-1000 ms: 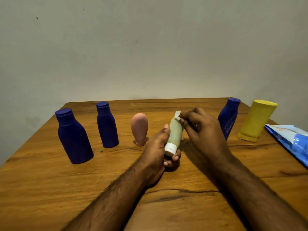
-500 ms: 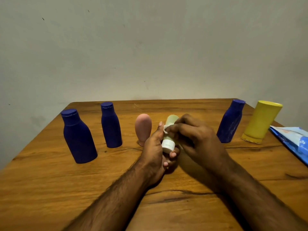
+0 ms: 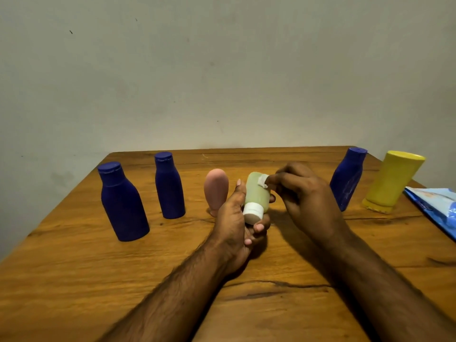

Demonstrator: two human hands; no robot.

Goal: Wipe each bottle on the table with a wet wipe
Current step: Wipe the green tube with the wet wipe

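Left fingers [image 3: 256, 227] around green bottle [image 3: 256, 193], white cap toward viewer, long axis near-upright; right fingers [image 3: 278, 180] pinching wipe [image 3: 262, 180].

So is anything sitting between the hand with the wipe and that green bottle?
Nothing visible. The right hand presses the wet wipe directly against the green bottle, which the left hand holds.

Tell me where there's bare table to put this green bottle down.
Bare wood lies between the pink bottle and right-hand blue bottle, under the green bottle; also the table front-left. It's crowded around the yellow bottle and wipes pack.
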